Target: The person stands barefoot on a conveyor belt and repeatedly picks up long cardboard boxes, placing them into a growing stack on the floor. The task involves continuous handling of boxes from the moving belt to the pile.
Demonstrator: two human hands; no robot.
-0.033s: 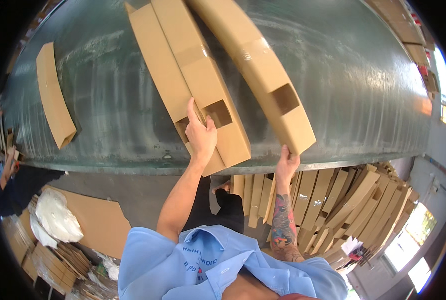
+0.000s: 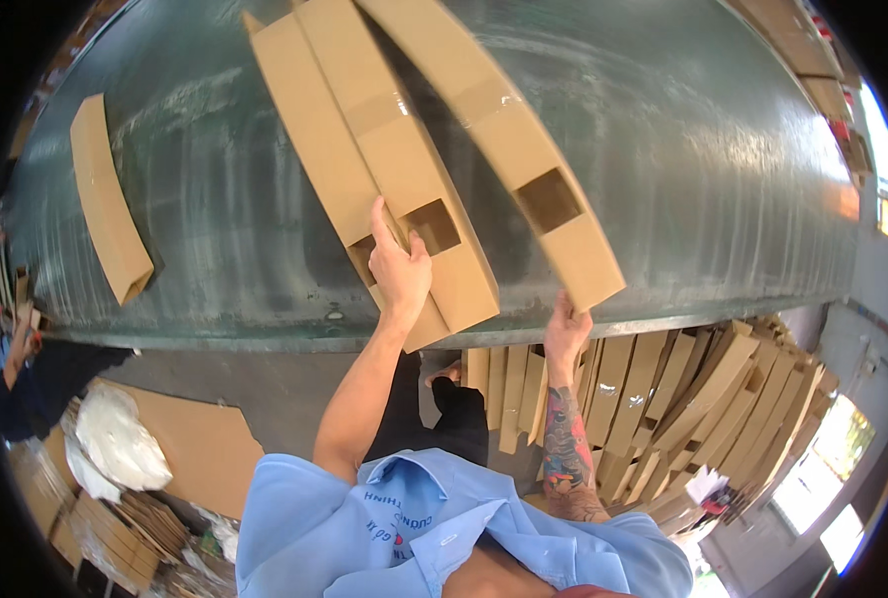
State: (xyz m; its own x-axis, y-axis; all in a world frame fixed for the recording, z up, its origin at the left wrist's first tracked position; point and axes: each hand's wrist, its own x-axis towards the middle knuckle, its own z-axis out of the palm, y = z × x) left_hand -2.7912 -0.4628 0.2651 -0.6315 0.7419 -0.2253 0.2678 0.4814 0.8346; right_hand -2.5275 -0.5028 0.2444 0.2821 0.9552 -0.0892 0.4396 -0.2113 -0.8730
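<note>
Carton pair [image 2: 374, 164]: under left grip [image 2: 401, 279] | third carton [image 2: 514, 140]: end touching right grip [image 2: 569, 334]

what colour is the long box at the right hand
The long box is tan brown, best seen in the head view.

A light-blue shirt [image 2: 314, 543] with pointed collar, dark lettering [image 2: 392, 518] and small red mark, black trousers [image 2: 404, 404], a multicoloured right-forearm tattoo [image 2: 567, 434].

The top edge cuts off the right-hand cardboard box [image 2: 509, 130].
</note>
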